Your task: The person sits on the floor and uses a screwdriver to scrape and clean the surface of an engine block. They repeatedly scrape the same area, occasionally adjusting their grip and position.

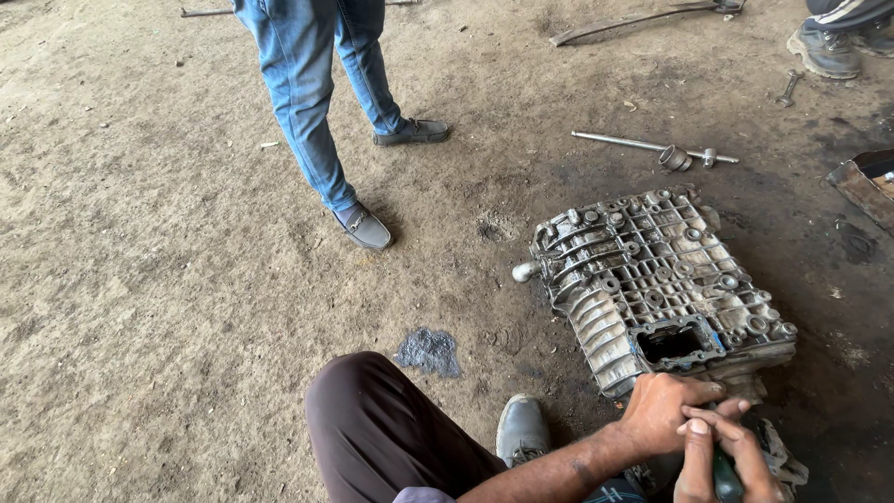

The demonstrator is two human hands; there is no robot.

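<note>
A bystander's blue jeans (312,102) stand at far left on the dirt floor (140,279). My left hand (663,412) is curled shut against the near edge of the grimy cast-metal gearbox housing (652,279). My right hand (722,456) — just beside it — has its grip closed round a dark green tool handle (724,477).

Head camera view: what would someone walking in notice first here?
The big grimy metal casting, ribbed and full of bolt holes, lies on the dirt floor at right. At its near edge the left hand and right hand press together around a dark tool. A person in blue jeans stands behind, with a long socket bar lying beyond the casting.
</note>
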